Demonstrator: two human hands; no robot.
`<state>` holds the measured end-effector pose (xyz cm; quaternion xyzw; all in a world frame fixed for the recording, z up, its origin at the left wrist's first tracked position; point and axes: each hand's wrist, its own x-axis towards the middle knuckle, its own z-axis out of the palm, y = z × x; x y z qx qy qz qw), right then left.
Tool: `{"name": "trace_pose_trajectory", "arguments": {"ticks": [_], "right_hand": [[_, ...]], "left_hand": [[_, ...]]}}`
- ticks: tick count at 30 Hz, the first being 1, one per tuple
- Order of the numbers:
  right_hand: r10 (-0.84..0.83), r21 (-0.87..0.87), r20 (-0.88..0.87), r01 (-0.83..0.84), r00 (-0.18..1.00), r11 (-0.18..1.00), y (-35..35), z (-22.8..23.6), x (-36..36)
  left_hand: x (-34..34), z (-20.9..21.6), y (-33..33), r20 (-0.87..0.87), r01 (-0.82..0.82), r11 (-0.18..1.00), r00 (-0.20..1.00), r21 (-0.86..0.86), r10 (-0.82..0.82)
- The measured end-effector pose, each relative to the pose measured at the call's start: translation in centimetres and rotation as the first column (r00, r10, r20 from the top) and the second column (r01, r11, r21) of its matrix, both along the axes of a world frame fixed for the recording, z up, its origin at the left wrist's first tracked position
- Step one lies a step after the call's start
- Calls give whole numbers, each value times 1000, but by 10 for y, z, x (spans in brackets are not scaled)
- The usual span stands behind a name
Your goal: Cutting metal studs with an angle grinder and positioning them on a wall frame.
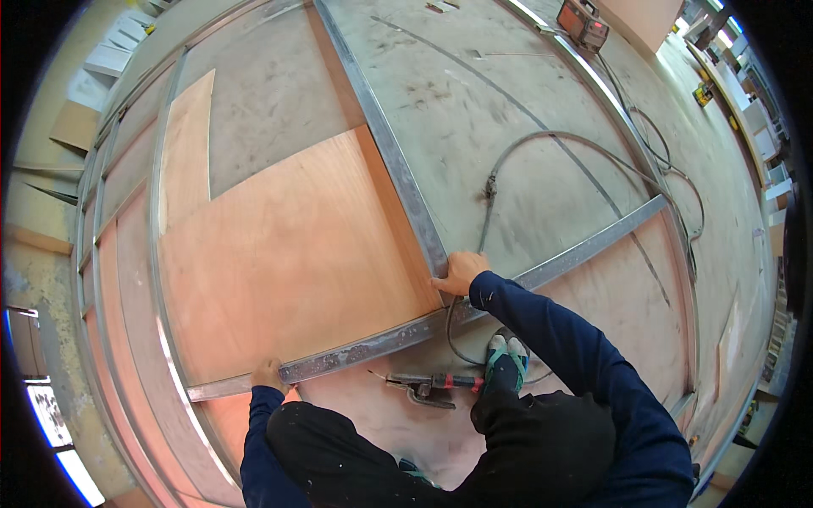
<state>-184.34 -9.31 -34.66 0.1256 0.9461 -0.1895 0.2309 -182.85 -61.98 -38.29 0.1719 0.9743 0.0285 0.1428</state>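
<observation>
My left hand [269, 375] is closed around the left part of a grey metal crossbar [364, 349], near where it meets a long side rail [163, 317]. My right hand [461, 273] grips the lower end of a long metal bar [381, 127], right where that bar meets the crossbar; some fingers are hidden behind the metal. Between my feet and the crossbar, a welding electrode holder [434, 383] with a red and black handle lies on the floor. A thin rod sticks out of its tip. Its cable [453, 334] passes over the crossbar beside my right hand.
A plywood sheet [288, 262] lies inside the frame, with a narrower strip [188, 144] farther up. At the far right stands an orange welding machine [583, 24], its dark cables [652, 140] looping across the right rail [610, 102]. My shoe [506, 360] stands by the electrode holder.
</observation>
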Motion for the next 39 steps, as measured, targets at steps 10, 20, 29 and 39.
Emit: {"name": "trace_pose_trajectory", "arguments": {"ticks": [10, 20, 29, 39], "right_hand": [[60, 10, 46, -60, 997, 998, 4, -3, 0], [93, 14, 52, -94, 994, 996, 0, -2, 2], [116, -27, 94, -114, 989, 993, 2, -4, 1], [112, -19, 97, -111, 989, 994, 4, -8, 0]], "left_hand": [[-1, 2, 5, -1, -13, 1000, 1000, -13, 13], [0, 0, 1, -23, -5, 1000, 1000, -18, 5], [0, 7, 6, -1, 3, 1000, 1000, -16, -3], [0, -3, -1, -4, -4, 1000, 1000, -19, 4]]}}
